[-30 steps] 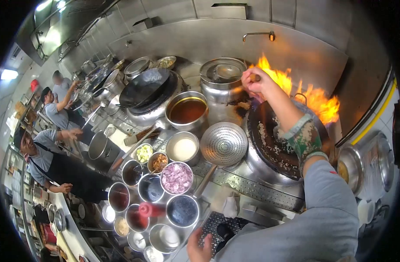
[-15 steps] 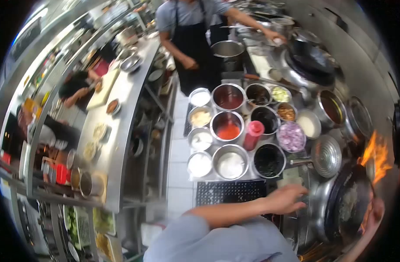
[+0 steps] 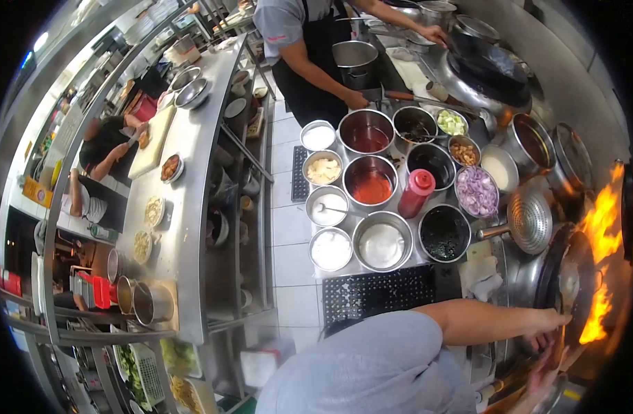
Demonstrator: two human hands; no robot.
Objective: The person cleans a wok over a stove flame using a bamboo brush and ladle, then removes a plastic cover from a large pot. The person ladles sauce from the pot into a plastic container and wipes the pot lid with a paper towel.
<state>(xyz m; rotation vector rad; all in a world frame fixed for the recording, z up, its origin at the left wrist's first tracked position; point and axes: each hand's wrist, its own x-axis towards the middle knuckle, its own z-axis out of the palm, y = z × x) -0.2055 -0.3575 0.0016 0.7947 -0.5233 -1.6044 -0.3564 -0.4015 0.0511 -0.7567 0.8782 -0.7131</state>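
At the right edge, a dark wok (image 3: 552,272) stands over the burner with tall flames beside it. My left hand (image 3: 546,329) reaches to its near side, fingers curled; what they grip is hidden. Lower down, my right hand (image 3: 541,376) is closed round the long handle of what looks like a ladle (image 3: 569,284), whose pale head shows inside the wok. The wok's contents are hard to make out. A round perforated strainer (image 3: 530,222) lies left of the wok, and a folded white cloth (image 3: 483,277) is near my left forearm.
Several metal pots, including a dark-green-filled one (image 3: 443,234), and a red squeeze bottle (image 3: 417,193) crowd the station. A bowl of chopped purple onion (image 3: 476,192) sits near the strainer. Another person (image 3: 309,62) works at a second wok (image 3: 488,58). A steel counter (image 3: 182,255) runs along the left.
My left hand has moved right from above the stove edge to the wok. My right hand has come lower and nearer. The flames have grown; the other person's lower hand has reached toward the pots.
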